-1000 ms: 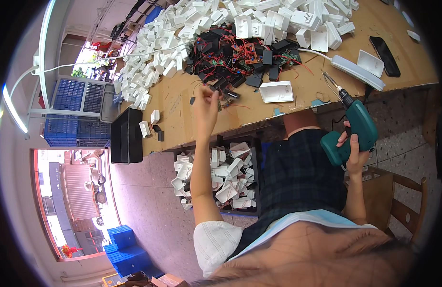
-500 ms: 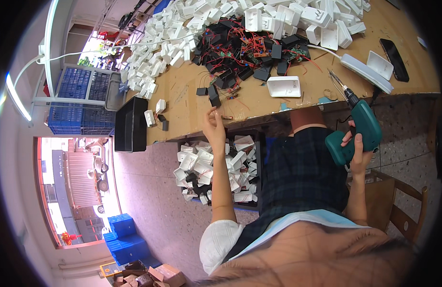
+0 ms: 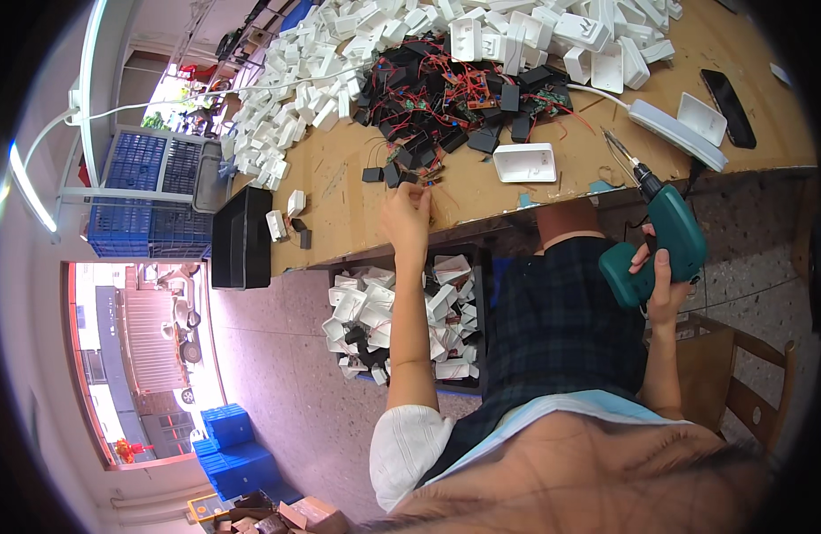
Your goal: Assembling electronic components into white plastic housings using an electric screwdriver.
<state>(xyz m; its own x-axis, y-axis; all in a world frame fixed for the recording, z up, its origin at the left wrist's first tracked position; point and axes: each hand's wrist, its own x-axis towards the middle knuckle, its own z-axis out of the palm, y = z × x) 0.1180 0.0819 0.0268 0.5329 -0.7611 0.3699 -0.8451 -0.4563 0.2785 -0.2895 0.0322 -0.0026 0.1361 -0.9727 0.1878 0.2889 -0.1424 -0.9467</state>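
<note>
My right hand [image 3: 664, 283] is wrapped round the grip of a green pistol-shaped soldering gun [image 3: 679, 233], its metal tip pointing up toward the table's front edge. My left hand [image 3: 407, 216] is at the near edge of the table, its fingers bent and drawn together beside a small circuit board with red wires [image 3: 431, 181]. What those fingertips pinch, if anything, is hidden. Just beyond them lie small black blocks [image 3: 394, 173]. To the right of the left hand, an open white plastic case [image 3: 524, 164] rests on the table.
Black blocks with red wires and circuit boards [image 3: 446, 93] are heaped mid-table, before a pile of white cases [image 3: 313, 80]. A white power strip [image 3: 676, 133] and black phone [image 3: 729, 109] lie right. A black bin [image 3: 241, 238] stands left; below, a crate holds white cases [image 3: 375, 307].
My left hand has moved slightly forward and right, over the small circuit board, and its fingers have curled in. The right hand with the soldering gun has barely moved.
</note>
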